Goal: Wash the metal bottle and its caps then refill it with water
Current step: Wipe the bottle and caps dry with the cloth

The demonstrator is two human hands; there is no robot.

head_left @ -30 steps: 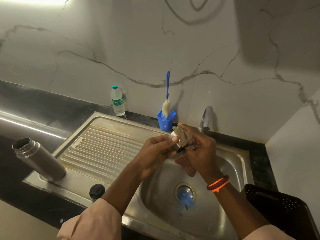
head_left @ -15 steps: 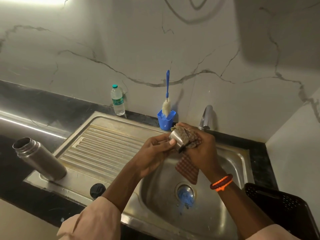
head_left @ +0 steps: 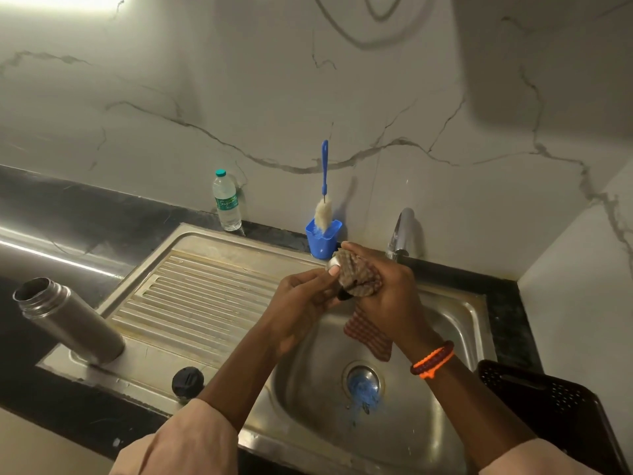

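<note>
Over the sink basin [head_left: 455, 313], my left hand [head_left: 301, 299] grips a small metal cap [head_left: 333, 263], most of which is hidden. My right hand [head_left: 383, 289] holds a checked cloth [head_left: 359, 275] wrapped over that cap; the cloth's loose end [head_left: 368, 334] hangs down into the basin. The open metal bottle [head_left: 65, 320] stands on the draining board's front left corner. A black round cap [head_left: 187, 380] lies on the sink's front rim, near my left forearm.
A tap [head_left: 400, 234] stands behind the basin. A blue holder [head_left: 322, 240] with a bottle brush [head_left: 324, 200] and a plastic water bottle [head_left: 226, 200] stand at the wall. A black perforated basket [head_left: 548, 406] sits at the right. The ribbed draining board [head_left: 205, 296] lies left.
Both hands have kept their place over the basin. The cloth has shifted round the cap, covering more of it, and its hanging end has swung a little.
</note>
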